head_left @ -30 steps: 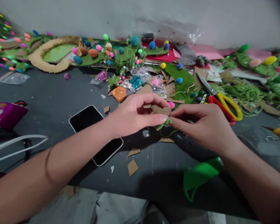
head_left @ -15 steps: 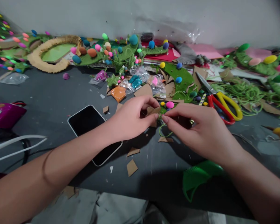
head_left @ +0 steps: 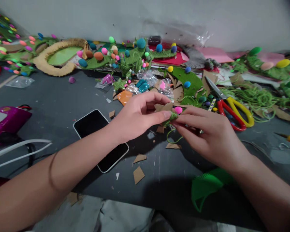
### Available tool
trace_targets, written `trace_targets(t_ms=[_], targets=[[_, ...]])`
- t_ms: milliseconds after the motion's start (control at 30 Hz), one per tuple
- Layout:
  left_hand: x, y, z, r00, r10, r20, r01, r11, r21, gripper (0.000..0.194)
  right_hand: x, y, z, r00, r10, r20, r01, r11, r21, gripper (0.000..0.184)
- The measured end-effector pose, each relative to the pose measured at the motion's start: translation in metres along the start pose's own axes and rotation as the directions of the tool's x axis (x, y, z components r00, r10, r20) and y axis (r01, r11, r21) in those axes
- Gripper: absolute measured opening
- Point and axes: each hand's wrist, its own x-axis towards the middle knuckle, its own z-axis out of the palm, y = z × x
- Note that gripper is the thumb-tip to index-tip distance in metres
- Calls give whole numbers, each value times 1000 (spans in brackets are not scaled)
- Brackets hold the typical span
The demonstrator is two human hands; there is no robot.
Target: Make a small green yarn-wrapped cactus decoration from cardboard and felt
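Observation:
My left hand (head_left: 147,112) is closed on a small cardboard piece (head_left: 164,107) that is partly wrapped in green yarn (head_left: 172,118). Thumb and fingers pinch it from the left. At its right end, the fingertips of my right hand (head_left: 200,129) are pressed together on the green yarn. A loose loop of yarn (head_left: 171,139) hangs below the fingertips toward the table. Just behind the hands a pink ball (head_left: 178,110) shows. The far side of the cardboard piece is hidden by my fingers.
A phone (head_left: 91,124) lies under my left forearm. Red-and-yellow scissors (head_left: 232,109) and tangled green yarn (head_left: 253,93) lie to the right. A green plastic piece (head_left: 207,185) sits near the front edge. Cardboard scraps (head_left: 138,175) are scattered about. Decorated green shapes (head_left: 132,56) line the back.
The cardboard piece has tilted up between my hands, so its green yarn-wrapped end now shows. My fingers have shifted slightly right, and the whole view has moved a little.

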Motion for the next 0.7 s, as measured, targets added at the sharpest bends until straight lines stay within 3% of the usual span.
trace_targets(t_ms=[167, 267, 467, 700], targets=[[-1, 2, -2, 973, -80, 218, 64, 995, 81, 24, 4, 5, -4, 999, 44, 25, -45, 998, 53, 16], [-2, 0, -2, 958, -109, 264, 69, 985, 158, 22, 4, 6, -5, 997, 61, 39, -61, 998, 3, 13], [-4, -5, 2, 972, -115, 204, 59, 963, 262, 21, 3, -2, -5, 996, 66, 55, -60, 994, -94, 12], [-4, -7, 6, 999, -6, 32, -2, 971, 238, 22, 1, -12, -2, 995, 84, 54, -82, 996, -26, 15]])
